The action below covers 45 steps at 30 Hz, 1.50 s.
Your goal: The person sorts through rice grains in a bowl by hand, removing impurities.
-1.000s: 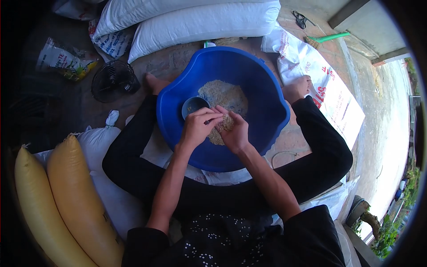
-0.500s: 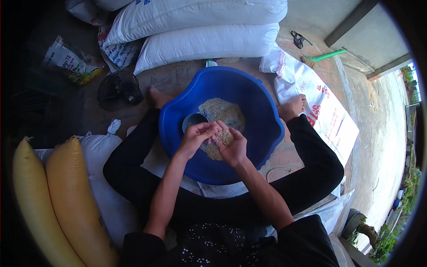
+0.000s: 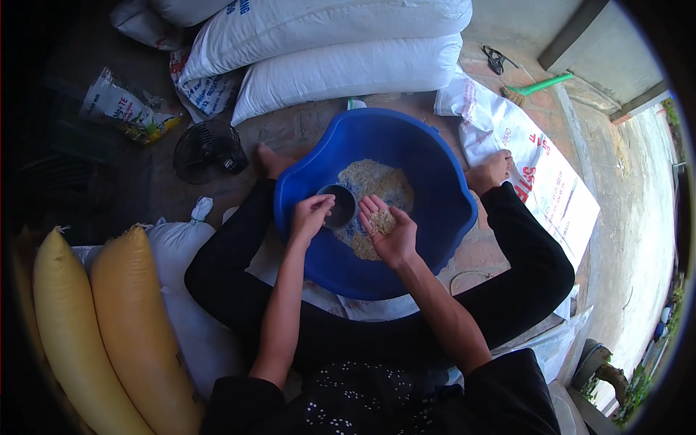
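A large blue plastic tub [image 3: 438, 174] stands between my bent legs, with pale grain [image 3: 373, 175] spread over its bottom. My right hand [image 3: 395, 235] is cupped palm up over the tub and holds a small heap of grain [image 3: 381, 221], fingers extended. At the rim of a small dark cup [image 3: 344, 206] inside the tub, my left hand [image 3: 309, 219] is closed in a pinch. Whatever lies between its fingertips is too small to make out. The cup's inside looks dark, and its contents cannot be told.
Big white sacks [image 3: 348, 72] lie behind the tub. Yellow sacks [image 3: 138, 304] stand at the left, near a black fan [image 3: 210, 152] and a printed bag [image 3: 130, 109]. A white printed sack [image 3: 536, 167] lies under my foot. A green-handled brush [image 3: 540, 85] and sandal [image 3: 496, 59] are farther back.
My left hand has moved left, away from my right palm, to the cup. My right hand has opened flatter, showing more of the grain. The view has shifted slightly.
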Available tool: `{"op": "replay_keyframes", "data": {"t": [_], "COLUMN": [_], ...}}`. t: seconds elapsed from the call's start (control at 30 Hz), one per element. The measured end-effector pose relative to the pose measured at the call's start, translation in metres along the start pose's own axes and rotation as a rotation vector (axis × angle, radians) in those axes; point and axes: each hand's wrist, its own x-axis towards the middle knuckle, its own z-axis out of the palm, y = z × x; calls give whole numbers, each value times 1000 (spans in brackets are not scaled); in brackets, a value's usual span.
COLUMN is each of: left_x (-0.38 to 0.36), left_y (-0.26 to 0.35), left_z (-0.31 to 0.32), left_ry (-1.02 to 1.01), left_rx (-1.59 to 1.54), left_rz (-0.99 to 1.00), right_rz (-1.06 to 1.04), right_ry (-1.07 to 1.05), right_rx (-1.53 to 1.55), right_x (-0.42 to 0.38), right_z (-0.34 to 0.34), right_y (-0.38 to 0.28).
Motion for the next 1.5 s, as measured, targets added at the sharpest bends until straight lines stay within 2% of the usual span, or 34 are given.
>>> {"op": "replay_keyframes", "data": {"t": [0.17, 0.27, 0.3, 0.4, 0.43, 0.53, 0.63, 0.7, 0.87, 1.17, 1.37, 1.47, 1.5], "left_x": [12, 11, 6, -11, -15, -32, -48, -53, -55, -47, -49, -44, -43], "left_y": [-30, -11, 1, 28, 33, 46, 59, 57, 50, 43, 46, 40, 39], "left_z": [-7, -11, -9, 2, 4, 15, 28, 36, 47, 45, 46, 45, 44], "left_ry": [229, 303, 284, 294, 251, 106, -118, -132, -140, -141, -147, -169, -210], "left_rx": [437, 444, 257, 96, 85, 272, 374, 409, 440, 427, 449, 327, 252], "left_rz": [315, 252, 230, 385, 368, 600, 732, 751, 705, 754, 698, 642, 550], "right_rz": [-48, -46, -45, -28, -24, -10, 15, 28, -3, -9, -15, -11, -10], "right_ry": [43, 21, 15, -2, -9, -42, -107, -155, -62, -6, -6, -1, -1], "right_rx": [-14, -8, -9, 4, -4, -32, -64, -95, -124, -157, -194, -141, -120], "right_x": [0, -2, -3, -4, -5, -8, -6, -5, -2, -3, -3, -5, -6], "right_z": [-1, 2, 4, 5, 6, 7, 0, -6, -8, -7, -5, -3, -2], "right_y": [-1, -2, -2, -2, -2, -1, -1, -2, -2, -1, 0, -1, -2]}}
